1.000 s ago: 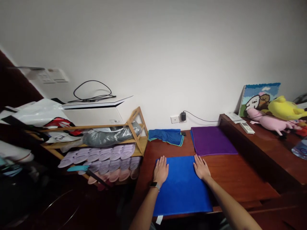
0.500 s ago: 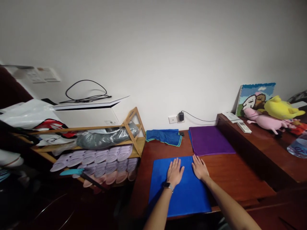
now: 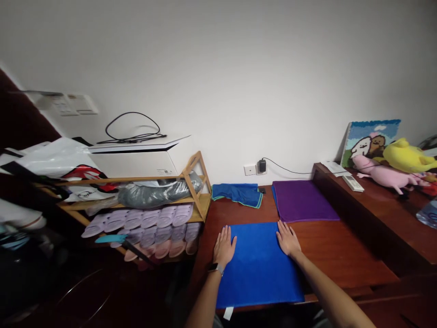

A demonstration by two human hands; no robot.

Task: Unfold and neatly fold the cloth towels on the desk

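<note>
Grip's fully released on both: the left hand (image 3: 224, 247) sits open, seemingly just off the blue towel (image 3: 257, 269), while the right hand (image 3: 288, 239) lies flat on its corner, on the worktop (image 3: 336, 248).

Left forearm (image 3: 204, 305) and right forearm (image 3: 336, 296) cut off at the near edge; yellow plush toy (image 3: 408, 157) and plastic bottle (image 3: 428, 215) cut off at right; white box's label (image 3: 164, 172) too small to read.

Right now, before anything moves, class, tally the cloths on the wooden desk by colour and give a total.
Blue: 3 (folded towel, crumpled towel, cloth edge showing beneath the purple)
Purple: 1 (purple towel)
Total: 4
</note>
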